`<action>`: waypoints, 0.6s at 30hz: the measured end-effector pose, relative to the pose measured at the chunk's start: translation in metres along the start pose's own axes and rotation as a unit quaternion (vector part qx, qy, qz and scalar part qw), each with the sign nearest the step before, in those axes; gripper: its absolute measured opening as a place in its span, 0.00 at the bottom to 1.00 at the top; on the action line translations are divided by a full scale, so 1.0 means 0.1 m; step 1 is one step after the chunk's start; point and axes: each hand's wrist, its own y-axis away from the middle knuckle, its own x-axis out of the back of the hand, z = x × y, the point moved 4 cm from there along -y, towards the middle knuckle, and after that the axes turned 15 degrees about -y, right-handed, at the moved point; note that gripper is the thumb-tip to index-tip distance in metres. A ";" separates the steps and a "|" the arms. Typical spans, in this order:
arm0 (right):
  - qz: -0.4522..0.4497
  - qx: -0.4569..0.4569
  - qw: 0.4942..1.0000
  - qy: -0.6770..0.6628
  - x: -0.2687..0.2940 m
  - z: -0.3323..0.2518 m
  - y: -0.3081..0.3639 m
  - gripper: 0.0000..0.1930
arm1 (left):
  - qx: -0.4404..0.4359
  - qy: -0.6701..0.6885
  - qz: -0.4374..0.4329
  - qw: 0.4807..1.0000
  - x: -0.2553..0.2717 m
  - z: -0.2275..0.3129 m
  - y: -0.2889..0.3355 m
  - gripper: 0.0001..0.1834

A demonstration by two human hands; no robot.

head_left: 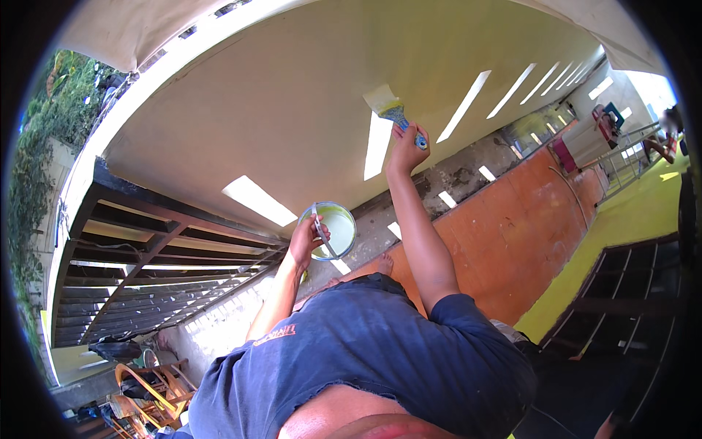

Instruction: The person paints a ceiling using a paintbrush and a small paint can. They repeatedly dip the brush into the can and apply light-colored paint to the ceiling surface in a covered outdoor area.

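My right hand (409, 150) is wrapped round the handle of a wide paintbrush (395, 115) with a blue, paint-spattered grip. Its pale bristles lie against, or very close to, the cream wall (292, 117) ahead; contact is hard to judge. Lower and to the left, my left hand (307, 238) grips a round paint bucket (345, 223) by its handle strap, at the left of the rim. Pale, whitish-green paint fills part of the bucket. Slanted patches of sunlight fall across the wall beside the brush.
Dark wooden slats (161, 256) close off the left side. Orange flooring (497, 227) stretches right, with a bare grey strip along the wall's foot. A metal frame with cloth (585, 146) stands far right, before a yellow-green wall (621, 234). Wooden chairs (157, 391) are at lower left.
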 end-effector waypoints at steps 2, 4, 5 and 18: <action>0.057 -0.021 0.997 0.049 0.13 0.02 0.02 0.09 | 0.002 0.001 0.000 1.000 0.01 0.00 0.01 0.23; 0.026 -0.041 0.998 0.039 -0.02 -0.04 -0.01 0.08 | 0.006 0.001 0.001 1.000 0.01 -0.01 0.01 0.23; 0.013 -0.043 0.999 0.028 -0.17 -0.10 -0.03 0.08 | 0.006 0.002 -0.001 1.000 0.00 -0.01 0.01 0.22; -0.113 0.002 0.982 -0.152 -0.97 -0.64 -0.12 0.10 | 0.012 0.003 0.007 1.000 0.06 -0.01 -0.01 0.20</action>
